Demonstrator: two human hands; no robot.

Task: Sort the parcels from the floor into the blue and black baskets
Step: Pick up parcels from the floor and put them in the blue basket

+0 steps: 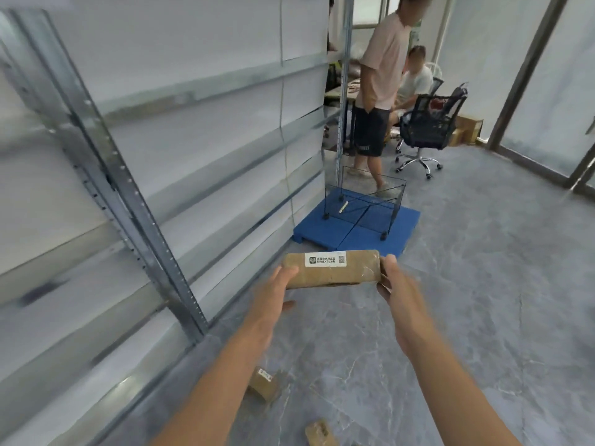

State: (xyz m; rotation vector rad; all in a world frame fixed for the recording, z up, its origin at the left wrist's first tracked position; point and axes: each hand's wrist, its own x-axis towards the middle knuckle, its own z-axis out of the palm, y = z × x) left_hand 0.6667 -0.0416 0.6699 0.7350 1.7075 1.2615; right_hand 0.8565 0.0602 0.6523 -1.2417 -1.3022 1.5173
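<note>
Brown parcel [331,268] held end to end: it seemed light and fairly stiff.
Left grip [277,291] and right grip [394,281] each clasped one short end — the taped wrap looked slippery.

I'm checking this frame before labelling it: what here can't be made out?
Head view, label on the held parcel: print too small and blurred to read.
Head view, floor parcel at the bottom: cut off by the frame's lower edge.
Head view, second floor parcel: partly hidden by the left forearm.
Head view, pale item in the black basket: too small to identify.
Head view, left hand, right hand: fingers behind the held parcel hidden.
</note>
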